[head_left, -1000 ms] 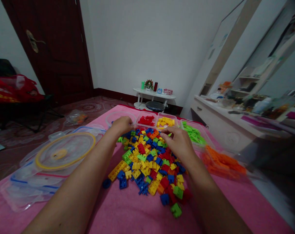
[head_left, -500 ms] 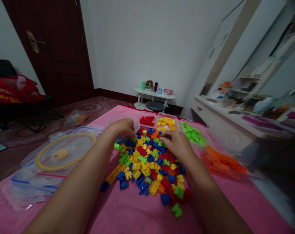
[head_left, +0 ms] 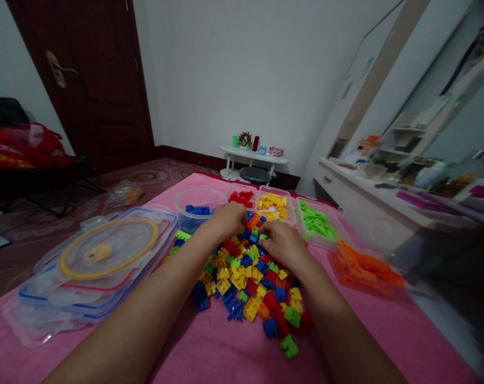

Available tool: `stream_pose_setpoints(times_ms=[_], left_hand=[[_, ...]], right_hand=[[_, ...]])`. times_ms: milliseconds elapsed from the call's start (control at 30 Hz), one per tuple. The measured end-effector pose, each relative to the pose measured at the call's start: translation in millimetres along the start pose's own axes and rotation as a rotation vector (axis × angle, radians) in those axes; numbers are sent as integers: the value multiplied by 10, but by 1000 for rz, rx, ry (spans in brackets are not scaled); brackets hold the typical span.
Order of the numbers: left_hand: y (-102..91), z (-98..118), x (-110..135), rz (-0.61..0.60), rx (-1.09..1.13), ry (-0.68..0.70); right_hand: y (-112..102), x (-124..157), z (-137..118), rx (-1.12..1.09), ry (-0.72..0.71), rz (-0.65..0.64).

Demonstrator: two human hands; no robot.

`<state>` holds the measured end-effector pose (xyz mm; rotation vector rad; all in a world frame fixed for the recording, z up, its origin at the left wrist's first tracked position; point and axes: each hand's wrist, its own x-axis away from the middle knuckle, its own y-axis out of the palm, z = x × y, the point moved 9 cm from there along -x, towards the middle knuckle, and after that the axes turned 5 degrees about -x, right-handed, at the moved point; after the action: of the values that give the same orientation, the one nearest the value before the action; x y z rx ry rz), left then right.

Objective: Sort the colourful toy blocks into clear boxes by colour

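Observation:
A heap of small plastic building blocks (head_left: pixel 250 277) in red, yellow, blue and green lies on a pink cloth (head_left: pixel 226 352). My left hand (head_left: pixel 226 217) rests curled on the far side of the heap, fingers bent down among the blocks beside a round clear tub of blue blocks (head_left: pixel 194 205). My right hand (head_left: pixel 284 245) lies on the heap just right of it, fingers pinched together over the blocks. What either hand holds is hidden under the fingers.
Clear boxes hold red blocks (head_left: pixel 241 197), yellow blocks (head_left: pixel 273 202) and green blocks (head_left: pixel 317 223); orange blocks (head_left: pixel 364 269) lie to the right. Stacked clear lids (head_left: pixel 94 256) sit on the left. A small white table (head_left: pixel 253 154), a door (head_left: pixel 90 80) and a dresser (head_left: pixel 370 197) stand behind.
My left hand has come right from the round tub to the middle of the heap. The right hand has drawn slightly nearer to it. The tub with blue blocks now shows.

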<state>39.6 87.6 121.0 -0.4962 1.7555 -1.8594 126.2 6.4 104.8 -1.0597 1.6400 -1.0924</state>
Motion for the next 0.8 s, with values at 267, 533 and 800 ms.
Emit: stream_pose_setpoints(times_ms=[267,533,800], left_hand=[[0,-21,-68,75,235,21],[-40,141,-75,-19,993,123],[-53,136,-80,66,1084,66]], right_hand=[[-173,-8,5,-156,-1,125],[-290,4,-130,-601,-139,112],[-186,32,-66,-993,83,-34]])
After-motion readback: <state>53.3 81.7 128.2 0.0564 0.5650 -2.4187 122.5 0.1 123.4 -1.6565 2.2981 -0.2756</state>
